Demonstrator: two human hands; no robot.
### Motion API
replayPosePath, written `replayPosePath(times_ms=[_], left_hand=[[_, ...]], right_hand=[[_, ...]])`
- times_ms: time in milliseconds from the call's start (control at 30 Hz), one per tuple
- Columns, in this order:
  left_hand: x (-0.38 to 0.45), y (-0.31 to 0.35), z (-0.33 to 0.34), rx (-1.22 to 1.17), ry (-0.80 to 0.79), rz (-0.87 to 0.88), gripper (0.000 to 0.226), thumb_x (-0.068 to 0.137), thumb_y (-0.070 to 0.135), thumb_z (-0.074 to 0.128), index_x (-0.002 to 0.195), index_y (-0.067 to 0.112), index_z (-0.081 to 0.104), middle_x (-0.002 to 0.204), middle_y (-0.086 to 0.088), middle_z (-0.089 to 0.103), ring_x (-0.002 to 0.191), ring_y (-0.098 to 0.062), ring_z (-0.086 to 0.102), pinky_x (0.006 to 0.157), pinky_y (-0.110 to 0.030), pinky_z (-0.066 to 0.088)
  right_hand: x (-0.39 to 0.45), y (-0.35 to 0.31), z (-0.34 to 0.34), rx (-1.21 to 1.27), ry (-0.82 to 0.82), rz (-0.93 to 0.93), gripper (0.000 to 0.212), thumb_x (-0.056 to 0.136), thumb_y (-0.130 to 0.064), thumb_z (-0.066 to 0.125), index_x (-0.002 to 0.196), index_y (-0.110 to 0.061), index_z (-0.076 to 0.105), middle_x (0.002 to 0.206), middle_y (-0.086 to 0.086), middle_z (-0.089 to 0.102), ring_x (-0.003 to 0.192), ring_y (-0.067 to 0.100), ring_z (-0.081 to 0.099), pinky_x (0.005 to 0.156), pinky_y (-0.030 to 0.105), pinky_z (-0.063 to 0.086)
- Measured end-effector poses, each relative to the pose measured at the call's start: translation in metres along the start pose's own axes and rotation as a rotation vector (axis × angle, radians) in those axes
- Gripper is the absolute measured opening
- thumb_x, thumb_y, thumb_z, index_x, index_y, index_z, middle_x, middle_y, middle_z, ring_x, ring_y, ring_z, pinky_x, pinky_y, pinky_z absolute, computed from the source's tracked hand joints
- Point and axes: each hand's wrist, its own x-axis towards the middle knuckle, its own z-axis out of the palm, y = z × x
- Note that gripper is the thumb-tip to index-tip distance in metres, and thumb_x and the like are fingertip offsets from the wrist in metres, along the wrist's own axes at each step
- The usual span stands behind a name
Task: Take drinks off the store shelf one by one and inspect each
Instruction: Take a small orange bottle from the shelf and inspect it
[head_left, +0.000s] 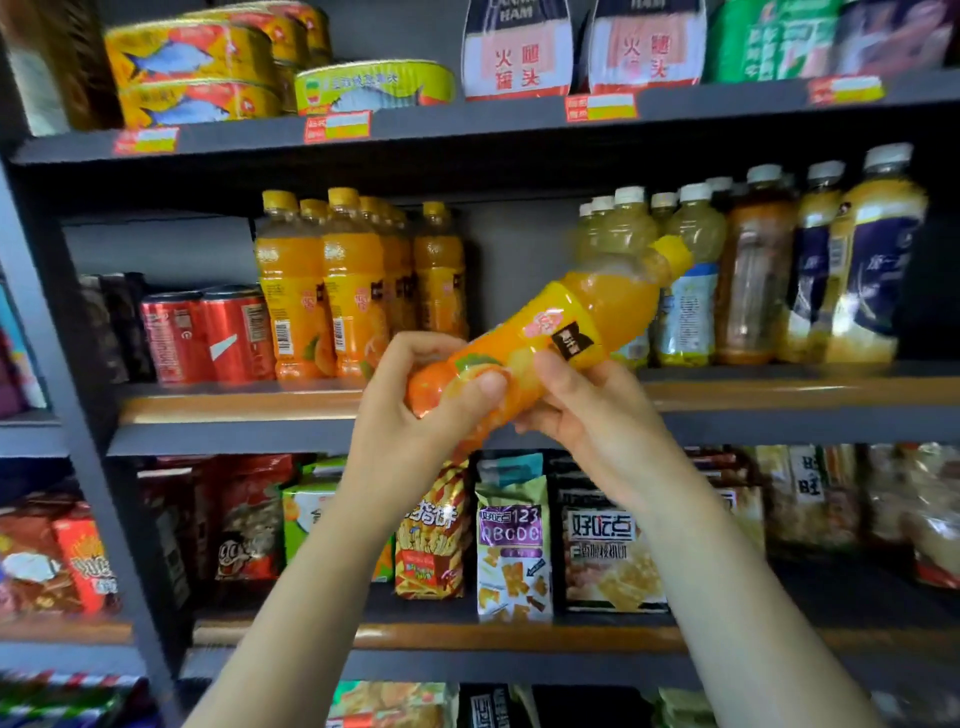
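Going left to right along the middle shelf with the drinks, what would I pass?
Red cans → upright orange juice bottles → the orange juice bottle held tilted in front by the left hand and right hand → pale white-capped bottles → dark-blue-labelled bottles.

Glossy clear plastic bottle (545, 343); shiny metal cans (208, 338); matt dark shelf (779, 421)

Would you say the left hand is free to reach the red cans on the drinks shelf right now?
Probably not yet: the left hand grips the base of the orange juice bottle. Nothing stands before the red cans, though.
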Motion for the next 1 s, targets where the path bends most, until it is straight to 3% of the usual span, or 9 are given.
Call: replayPosePath(times_ms=[100,200,267,333,433,500,600,833,1000], left_hand=[[-0.006,-0.003,0.010,-0.089,-0.089,-0.191,0.033,0.074,0.046,0.073,0.100,0.027,0.064,0.087,0.015,0.069,0.077,-0.007,0.070,0.059,-0.025,0.055],[-0.011,-0.012,0.017,0.060,-0.149,-0.198,0.044,0.071,0.062,0.075,0.101,0.031,0.066,0.094,0.009,0.072,0.087,-0.010,0.070,0.071,-0.031,0.058],[-0.018,-0.018,0.020,0.224,-0.186,-0.165,0.050,0.066,0.068,0.080,0.105,0.042,0.062,0.102,0.011,0.068,0.093,-0.001,0.066,0.080,-0.022,0.055],[-0.025,-0.020,0.023,0.399,-0.172,-0.071,0.055,0.065,0.059,0.083,0.111,0.049,0.053,0.109,0.018,0.061,0.098,0.006,0.059,0.079,-0.009,0.047],[-0.039,-0.020,0.027,0.231,-0.095,-0.125,0.058,0.071,0.041,0.089,0.118,0.036,0.054,0.096,0.024,0.063,0.084,-0.003,0.065,0.065,-0.019,0.053],[-0.045,-0.017,0.033,-0.112,-0.038,-0.314,0.055,0.073,0.038,0.083,0.118,0.023,0.056,0.094,0.010,0.069,0.071,-0.016,0.069,0.050,-0.029,0.053],[-0.052,-0.016,0.049,-0.490,0.044,-0.493,0.052,0.077,0.037,0.072,0.118,0.010,0.053,0.094,-0.009,0.068,0.067,-0.020,0.068,0.044,-0.031,0.051],[-0.051,-0.022,0.059,-0.559,0.190,-0.558,0.062,0.077,0.046,0.077,0.123,0.016,0.048,0.105,-0.013,0.070,0.086,-0.026,0.071,0.068,-0.043,0.057],[-0.049,-0.024,0.055,-0.463,0.214,-0.581,0.057,0.078,0.053,0.073,0.118,0.015,0.058,0.105,-0.012,0.074,0.099,-0.031,0.072,0.093,-0.056,0.055]], right_hand=[[-0.016,0.008,-0.007,0.022,0.085,0.007,0.067,0.059,-0.058,0.089,0.104,-0.014,0.065,0.094,0.003,0.073,0.081,0.016,0.068,0.057,0.025,0.051],[-0.026,0.011,-0.009,-0.022,0.226,0.039,0.051,0.066,-0.051,0.087,0.096,-0.016,0.066,0.079,0.000,0.069,0.065,0.016,0.060,0.045,0.023,0.043],[-0.032,0.014,-0.007,-0.067,0.283,0.067,0.049,0.067,-0.053,0.086,0.094,-0.017,0.068,0.077,0.003,0.069,0.061,0.018,0.059,0.041,0.023,0.040],[-0.038,0.016,-0.002,-0.085,0.309,0.111,0.050,0.068,-0.053,0.083,0.096,-0.015,0.069,0.079,0.004,0.071,0.063,0.018,0.062,0.041,0.023,0.040],[-0.050,0.015,0.000,-0.136,0.304,0.113,0.042,0.077,-0.050,0.071,0.095,-0.013,0.071,0.080,0.005,0.072,0.062,0.018,0.061,0.043,0.023,0.041],[-0.060,0.015,0.000,-0.174,0.269,0.063,0.030,0.085,-0.044,0.066,0.100,-0.019,0.074,0.085,0.001,0.073,0.067,0.018,0.063,0.050,0.023,0.047],[-0.074,0.021,0.002,-0.256,0.245,0.027,0.029,0.089,-0.038,0.062,0.115,-0.032,0.073,0.110,-0.002,0.076,0.096,0.012,0.073,0.076,0.021,0.057],[-0.082,0.043,0.002,-0.353,0.179,0.025,0.056,0.091,-0.046,0.070,0.143,-0.045,0.051,0.141,-0.007,0.060,0.123,0.011,0.063,0.099,0.036,0.054],[-0.085,0.055,0.006,-0.229,0.055,0.018,0.076,0.089,-0.033,0.076,0.150,-0.049,0.034,0.150,-0.017,0.051,0.131,0.006,0.056,0.105,0.032,0.050]])
